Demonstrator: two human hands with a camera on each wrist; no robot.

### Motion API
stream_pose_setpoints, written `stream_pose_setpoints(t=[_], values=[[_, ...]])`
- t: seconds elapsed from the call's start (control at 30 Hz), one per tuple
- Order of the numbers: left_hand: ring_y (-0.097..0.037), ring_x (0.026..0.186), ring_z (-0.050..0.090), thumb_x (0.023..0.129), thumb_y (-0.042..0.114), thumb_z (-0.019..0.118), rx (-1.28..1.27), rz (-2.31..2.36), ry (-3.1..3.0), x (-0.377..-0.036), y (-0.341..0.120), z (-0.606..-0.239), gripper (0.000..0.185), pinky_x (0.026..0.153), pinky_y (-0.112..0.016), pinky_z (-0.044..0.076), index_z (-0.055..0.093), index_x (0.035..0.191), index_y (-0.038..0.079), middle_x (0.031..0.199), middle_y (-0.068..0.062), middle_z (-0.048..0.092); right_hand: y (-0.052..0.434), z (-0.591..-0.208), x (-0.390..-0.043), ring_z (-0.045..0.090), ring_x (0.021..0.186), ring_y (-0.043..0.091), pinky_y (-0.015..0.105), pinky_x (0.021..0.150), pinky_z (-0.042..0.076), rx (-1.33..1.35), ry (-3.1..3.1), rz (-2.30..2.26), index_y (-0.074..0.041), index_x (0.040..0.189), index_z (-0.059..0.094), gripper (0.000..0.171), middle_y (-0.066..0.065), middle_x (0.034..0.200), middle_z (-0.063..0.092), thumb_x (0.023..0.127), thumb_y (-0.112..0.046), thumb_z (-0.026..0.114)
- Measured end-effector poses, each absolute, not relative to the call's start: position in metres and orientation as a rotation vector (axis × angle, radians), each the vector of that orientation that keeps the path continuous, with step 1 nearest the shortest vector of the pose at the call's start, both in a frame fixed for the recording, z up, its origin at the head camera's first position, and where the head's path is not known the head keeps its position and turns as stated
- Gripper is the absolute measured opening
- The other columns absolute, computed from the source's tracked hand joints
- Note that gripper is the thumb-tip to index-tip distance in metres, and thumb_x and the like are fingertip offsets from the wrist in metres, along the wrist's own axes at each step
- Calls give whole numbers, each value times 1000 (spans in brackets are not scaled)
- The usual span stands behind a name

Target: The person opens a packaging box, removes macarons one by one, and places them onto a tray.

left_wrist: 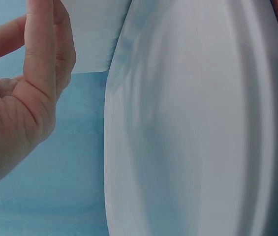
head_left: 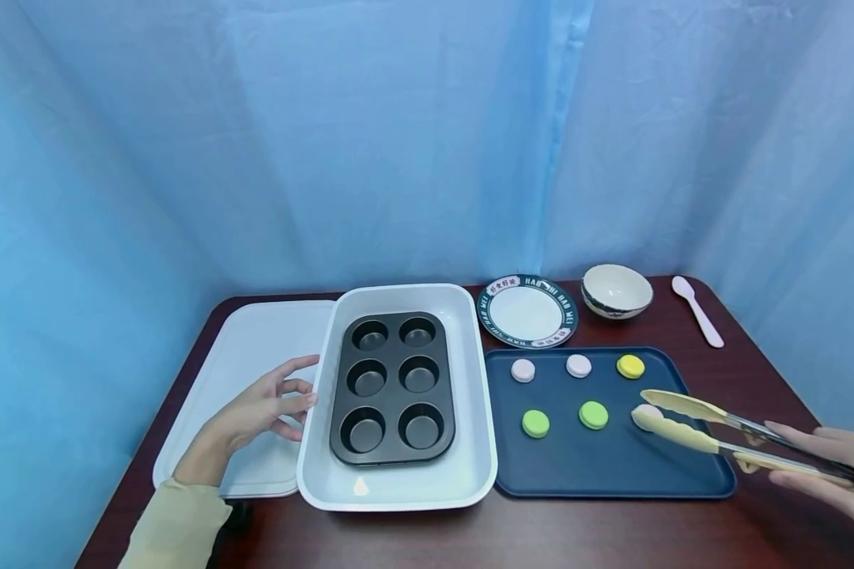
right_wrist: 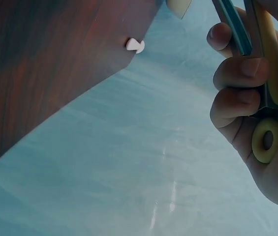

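My right hand (head_left: 843, 466) grips a pair of yellow-tipped tongs (head_left: 726, 450) by the handles; in the right wrist view its fingers (right_wrist: 239, 73) curl round them. The tong tips are spread at a pale macaron (head_left: 644, 416), the lower tip overlapping it, on a dark blue tray (head_left: 576, 474). Also on that tray are two green macarons (head_left: 594, 415), two pale pink ones (head_left: 579, 366) and a yellow one (head_left: 630, 366). My left hand (head_left: 263, 407), fingers loosely bent, has its fingertips right at the left rim of a white basin (head_left: 398, 494) holding a black muffin tin (head_left: 393, 387).
Left of the basin lies a white board (head_left: 270, 332), partly under my left forearm. Behind the blue tray stand a green-rimmed plate (head_left: 528, 311) and a bowl (head_left: 617, 291). A white spoon (head_left: 697, 310) lies near the table's right edge. Blue curtains (head_left: 398, 142) hang behind.
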State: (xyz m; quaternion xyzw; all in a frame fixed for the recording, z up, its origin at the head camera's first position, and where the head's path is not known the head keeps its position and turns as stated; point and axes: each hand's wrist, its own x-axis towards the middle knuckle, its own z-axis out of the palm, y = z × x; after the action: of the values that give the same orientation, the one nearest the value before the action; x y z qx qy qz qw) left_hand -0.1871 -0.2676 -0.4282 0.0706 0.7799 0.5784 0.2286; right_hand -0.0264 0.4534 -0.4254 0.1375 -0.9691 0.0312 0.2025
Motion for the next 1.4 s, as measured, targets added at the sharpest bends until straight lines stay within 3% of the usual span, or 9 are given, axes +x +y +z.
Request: stream_pose_setpoints(t=[0.27,0.4,0.5,0.63,0.73,0.9,1.13,1.23,1.4], values=[[-31,87,70,96,17,71,184,1597,2153,-187,-268,-428,74,68,-50,62,31,158,16,118,-24,56,435,-416,-47,27,46,1,21,42,19,171,-2678,262,-2,139,61,81,-4,65,41,73,-39,90],[-31,87,70,96,17,71,190,1603,2147,-187,-267,-429,74,67,-50,62,31,158,16,117,-24,57,431,-417,-56,59,68,38,47,52,45,-72,-2781,401,-2,156,34,96,28,93,62,83,-43,82],[-31,87,70,96,16,71,193,1606,2145,-187,-267,-430,73,67,-50,62,31,158,16,117,-24,57,433,-420,-63,56,94,53,58,67,47,-120,-2843,537,-3,161,9,107,43,115,53,89,-40,79],[-31,86,70,96,16,71,190,1606,2146,-187,-267,-430,73,67,-50,62,31,158,16,117,-24,57,442,-428,-69,50,79,8,22,60,39,-36,-2842,667,-2,159,-8,111,33,101,50,93,-30,76],[-31,87,70,96,16,71,188,1604,2150,-187,-267,-429,73,67,-50,62,31,158,16,117,-24,57,447,-433,-72,38,72,-6,15,54,26,-3,-2832,710,2,159,-8,108,30,97,50,95,-26,74],[-31,88,70,96,16,71,181,1603,2153,-188,-268,-429,74,67,-49,62,31,158,16,118,-24,57,448,-440,-74,37,57,8,25,50,27,-31,-2840,779,11,143,16,75,15,77,42,100,-24,66],[-30,88,70,96,17,71,179,1603,2153,-188,-267,-431,74,68,-50,62,31,158,16,117,-24,57,454,-445,-75,58,84,54,50,63,51,-166,-3028,743,19,142,-28,110,22,74,55,103,-38,58],[-30,88,71,96,17,71,174,1605,2150,-187,-267,-431,74,68,-50,62,31,158,16,118,-23,57,455,-448,-75,57,89,57,58,67,50,-170,-3056,754,20,140,-29,110,22,76,55,104,-38,57],[-31,87,71,95,18,72,172,1605,2157,-187,-268,-432,75,68,-50,62,32,158,17,118,-24,57,456,-451,-79,52,72,33,36,58,43,-156,-3030,749,22,144,-6,96,14,73,44,103,-35,59]])
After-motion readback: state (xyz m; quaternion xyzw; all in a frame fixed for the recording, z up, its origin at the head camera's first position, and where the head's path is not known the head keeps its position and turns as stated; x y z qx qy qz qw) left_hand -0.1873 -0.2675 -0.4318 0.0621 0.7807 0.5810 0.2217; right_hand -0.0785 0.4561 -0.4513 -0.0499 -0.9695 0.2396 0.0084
